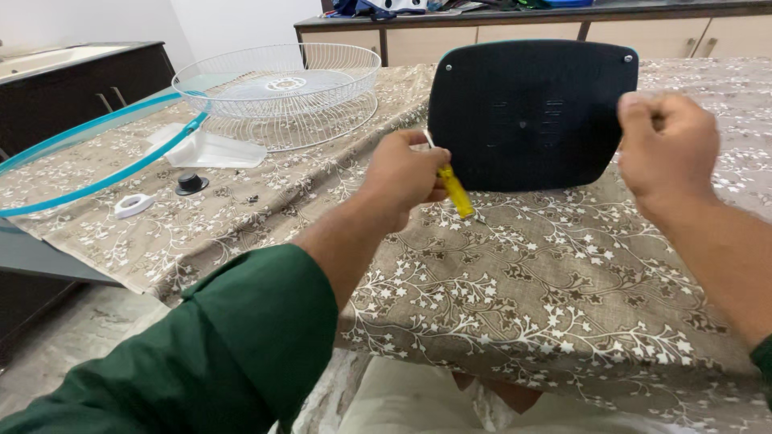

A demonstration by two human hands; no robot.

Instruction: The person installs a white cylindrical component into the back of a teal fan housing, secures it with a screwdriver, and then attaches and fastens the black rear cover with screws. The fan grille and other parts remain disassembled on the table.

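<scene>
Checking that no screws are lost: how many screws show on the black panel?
2: one screw at the black panel's top left corner, another screw at its top right. The lower corners are hidden behind the hands, so more may exist.

Yellow screwdriver [455,191] half hidden in left hand [400,173] (tip unclear).

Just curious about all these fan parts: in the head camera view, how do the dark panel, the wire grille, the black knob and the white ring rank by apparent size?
1. Wire grille
2. Dark panel, closer, so unsure
3. Black knob and white ring, alike
</scene>
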